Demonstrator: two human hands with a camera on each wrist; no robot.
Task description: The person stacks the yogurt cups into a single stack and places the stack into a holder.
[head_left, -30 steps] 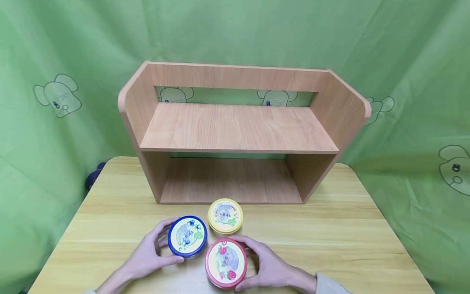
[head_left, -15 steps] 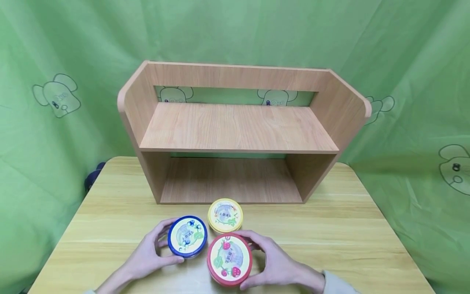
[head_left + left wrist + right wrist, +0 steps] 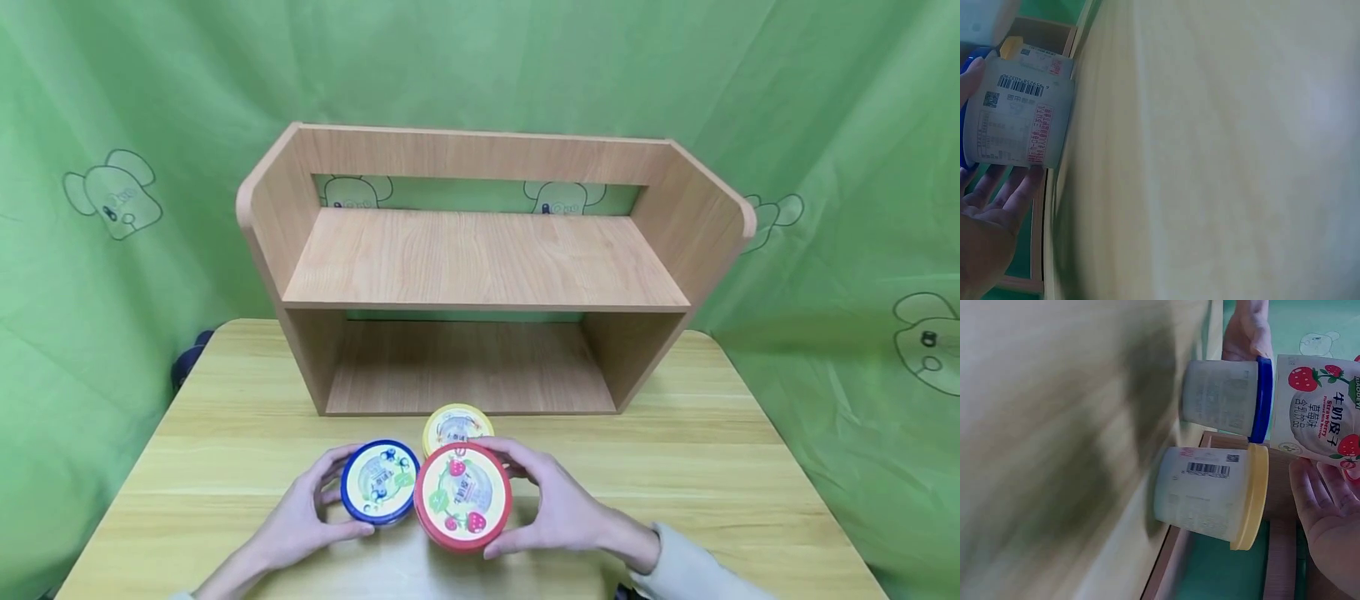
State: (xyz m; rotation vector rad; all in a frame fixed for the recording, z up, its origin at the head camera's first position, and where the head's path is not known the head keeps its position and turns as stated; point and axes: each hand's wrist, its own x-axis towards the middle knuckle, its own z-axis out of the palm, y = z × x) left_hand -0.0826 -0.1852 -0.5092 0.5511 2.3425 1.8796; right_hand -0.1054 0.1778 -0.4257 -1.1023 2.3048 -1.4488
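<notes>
My right hand (image 3: 558, 508) grips a tub with a red lid (image 3: 462, 497) and strawberry pictures, thumb on the near side and fingers on the far side. In the right wrist view this strawberry tub (image 3: 1319, 409) is raised above the table, level with the other lids. My left hand (image 3: 303, 508) holds a blue-lidded tub (image 3: 380, 482) with blueberry pictures, fingers and thumb around its side; it stands on the table. Behind them stands a yellow-lidded tub (image 3: 456, 423), partly covered by the red lid in the head view. Its white side and barcode (image 3: 1208, 470) show in the right wrist view.
A two-level wooden shelf (image 3: 480, 258) stands at the back of the wooden table (image 3: 720, 467), just behind the yellow-lidded tub. Green curtain (image 3: 480, 67) with cartoon animal prints surrounds the table. A dark object (image 3: 187, 358) shows beyond the left table edge.
My right hand has lifted the strawberry tub off the table and carried it slightly forward, so its lid now overlaps the yellow one. The left hand and blueberry tub have stayed in place.
</notes>
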